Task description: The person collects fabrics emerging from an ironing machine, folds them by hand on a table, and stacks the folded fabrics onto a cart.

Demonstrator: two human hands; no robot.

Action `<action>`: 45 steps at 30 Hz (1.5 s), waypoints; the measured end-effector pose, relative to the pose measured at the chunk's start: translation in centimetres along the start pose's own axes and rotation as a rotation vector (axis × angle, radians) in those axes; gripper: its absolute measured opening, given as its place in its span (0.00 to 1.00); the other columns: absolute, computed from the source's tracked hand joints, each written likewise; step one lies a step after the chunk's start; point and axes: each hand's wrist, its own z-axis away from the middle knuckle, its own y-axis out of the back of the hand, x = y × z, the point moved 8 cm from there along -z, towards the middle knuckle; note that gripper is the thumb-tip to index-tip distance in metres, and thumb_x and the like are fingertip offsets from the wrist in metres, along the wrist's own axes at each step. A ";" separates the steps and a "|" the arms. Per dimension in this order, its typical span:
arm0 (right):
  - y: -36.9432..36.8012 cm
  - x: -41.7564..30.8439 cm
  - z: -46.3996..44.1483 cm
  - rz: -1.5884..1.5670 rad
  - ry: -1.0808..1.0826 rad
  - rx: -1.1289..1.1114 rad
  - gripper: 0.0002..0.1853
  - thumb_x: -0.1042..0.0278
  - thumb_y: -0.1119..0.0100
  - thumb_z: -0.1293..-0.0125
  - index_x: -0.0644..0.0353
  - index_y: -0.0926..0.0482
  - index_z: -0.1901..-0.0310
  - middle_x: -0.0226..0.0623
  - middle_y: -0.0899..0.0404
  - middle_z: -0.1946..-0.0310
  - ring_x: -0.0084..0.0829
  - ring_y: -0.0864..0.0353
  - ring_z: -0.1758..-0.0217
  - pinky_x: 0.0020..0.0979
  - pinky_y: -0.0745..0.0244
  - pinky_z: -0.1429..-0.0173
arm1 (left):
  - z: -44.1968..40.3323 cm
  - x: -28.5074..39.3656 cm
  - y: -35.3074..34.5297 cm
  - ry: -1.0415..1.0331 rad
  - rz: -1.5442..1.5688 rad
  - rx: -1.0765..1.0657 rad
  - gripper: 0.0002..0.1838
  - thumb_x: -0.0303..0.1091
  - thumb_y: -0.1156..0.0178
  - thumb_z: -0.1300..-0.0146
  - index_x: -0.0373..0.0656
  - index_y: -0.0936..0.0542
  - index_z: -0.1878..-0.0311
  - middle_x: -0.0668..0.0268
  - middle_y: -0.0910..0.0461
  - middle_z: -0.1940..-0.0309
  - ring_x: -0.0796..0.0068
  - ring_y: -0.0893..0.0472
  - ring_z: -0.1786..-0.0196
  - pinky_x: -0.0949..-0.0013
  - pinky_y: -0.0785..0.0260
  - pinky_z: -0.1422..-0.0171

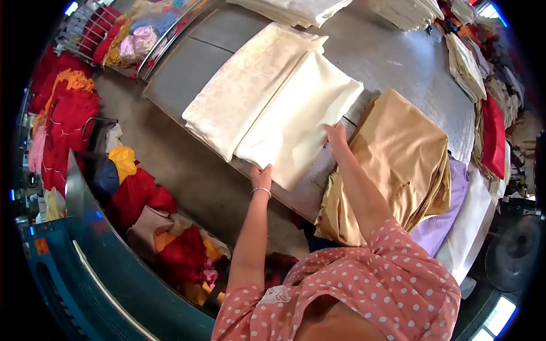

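Note:
A cream cloth (pixel 304 108), folded into a flat rectangle, lies on the metal table. My left hand (pixel 262 177) pinches its near corner, thumb on top, at the table's front edge. On the cloth's right side, my right hand (pixel 335 135) has its fingers closed on the edge. Beside it on the left, touching along one long side, is a folded pale patterned cloth (pixel 242 85). A shiny gold cloth (pixel 401 153) lies in a pile to the right, partly under my right forearm.
The grey metal table (pixel 392 62) carries stacked white cloths (pixel 301 8) at its far side. More folded cloths (pixel 466 68) line the right edge. A purple cloth (pixel 446 210) hangs near me. At left, a teal machine (pixel 96 273) stands by red cloths (pixel 182 256). A fan (pixel 515 244) is at right.

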 end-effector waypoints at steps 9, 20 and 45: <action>5.0 -5.2 6.3 0.783 0.541 0.207 0.33 0.65 0.45 0.39 0.69 0.46 0.37 0.54 0.46 0.37 0.49 0.45 0.34 0.39 0.46 0.32 | 6.8 -0.1 -0.5 0.212 -0.265 -0.037 0.15 0.34 0.38 0.48 0.31 0.27 0.64 0.61 0.23 0.72 0.71 0.26 0.69 0.65 0.32 0.61; -21.8 -5.9 2.2 1.239 0.878 -0.403 0.32 0.65 0.34 0.54 0.47 0.31 0.43 0.48 0.48 0.35 0.52 0.51 0.32 0.51 0.50 0.33 | 7.2 -0.6 -0.8 0.121 -0.353 0.029 0.22 0.43 0.36 0.49 0.33 0.26 0.60 0.51 0.21 0.65 0.54 0.21 0.63 0.57 0.31 0.58; -17.8 2.0 5.1 1.291 1.198 -0.469 0.32 0.62 0.38 0.50 0.55 0.32 0.40 0.47 0.36 0.39 0.47 0.44 0.32 0.46 0.49 0.31 | 4.7 1.1 -0.2 0.205 -0.233 0.023 0.15 0.38 0.41 0.46 0.39 0.25 0.59 0.51 0.21 0.66 0.57 0.21 0.64 0.59 0.31 0.60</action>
